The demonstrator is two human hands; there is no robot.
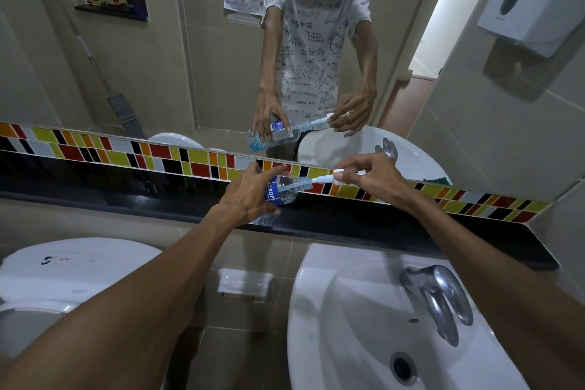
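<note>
Nearest, a white ceramic washbasin [304, 294] with a chrome lever tap [440, 298] is noted beneath both outstretched forearms. Beyond it, above a black polished stone ledge [411, 231], a clear plastic pump bottle with a blue label [285, 190] is held tipped on its side. Its body is gripped by the left hand [247, 193], evidently to steady it. The white pump head [336, 175] is pinched by the right hand [373, 177], wrist raised, presumably so the pump can be turned or drawn at the neck. Behind, a multicoloured tile strip [126, 152] and a wall mirror [190, 57] are recorded.
</note>
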